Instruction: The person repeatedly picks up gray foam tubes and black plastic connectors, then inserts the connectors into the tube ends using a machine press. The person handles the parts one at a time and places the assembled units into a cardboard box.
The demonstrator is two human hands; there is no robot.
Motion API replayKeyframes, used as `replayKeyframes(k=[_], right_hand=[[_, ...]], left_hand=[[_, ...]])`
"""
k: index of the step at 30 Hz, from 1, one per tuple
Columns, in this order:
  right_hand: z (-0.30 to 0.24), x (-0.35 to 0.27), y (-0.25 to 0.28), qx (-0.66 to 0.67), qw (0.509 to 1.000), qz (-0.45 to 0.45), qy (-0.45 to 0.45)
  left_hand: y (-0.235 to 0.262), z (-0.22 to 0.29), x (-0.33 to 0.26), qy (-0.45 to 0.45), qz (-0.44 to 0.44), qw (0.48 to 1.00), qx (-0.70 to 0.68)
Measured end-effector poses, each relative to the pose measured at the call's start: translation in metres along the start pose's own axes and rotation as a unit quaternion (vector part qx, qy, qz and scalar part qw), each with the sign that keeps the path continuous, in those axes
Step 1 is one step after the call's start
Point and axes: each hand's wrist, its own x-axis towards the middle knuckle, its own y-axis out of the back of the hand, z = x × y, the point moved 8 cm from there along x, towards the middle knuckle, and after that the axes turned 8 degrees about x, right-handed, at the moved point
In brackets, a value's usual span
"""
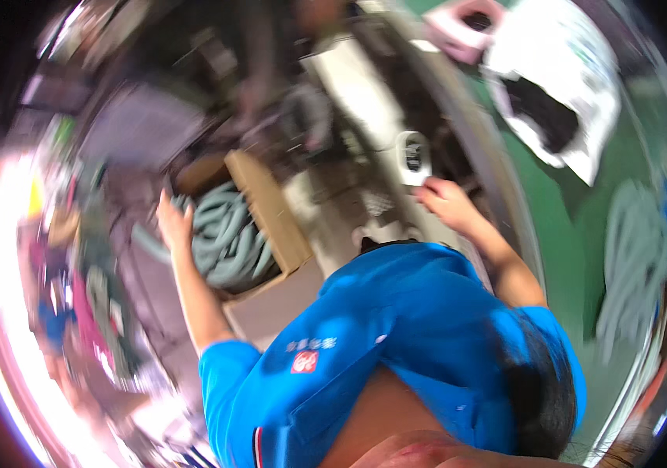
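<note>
A cardboard box (276, 214) on my left holds a tangle of grey-green flexible tubes (228, 230). My left hand (175, 221) is at the box's left side, closed around a tube, with a loose length sticking out to its left. Motion blur softens the fingers. My right hand (448, 204) has its fingers bent together beside the lower end of a white piece with a dark oval panel (412, 158). The fingertips seem to touch that white piece, and whatever they pinch is hidden.
On the green surface to the right lie a white plastic bag (556, 74) with something dark inside, a pink box-like object (462, 27) and another bundle of grey-green tubes (636, 257). Blurred dark machinery (302, 117) stands ahead. Cluttered, multicoloured items (76, 312) fill the far left.
</note>
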Motion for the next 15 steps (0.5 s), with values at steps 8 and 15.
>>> replayKeyframes(k=[8, 15], right_hand=[[0.112, -0.145, 0.217, -0.255, 0.862, 0.436, -0.039], [0.211, -0.382, 0.409, -0.448, 0.499, 0.662, -0.334]], left_hand=[[-0.178, 0.23, -0.172, -0.279, -0.554, 0.765, -0.175], [-0.075, 0.332, -0.145, -0.324, -0.488, 0.79, -0.181]])
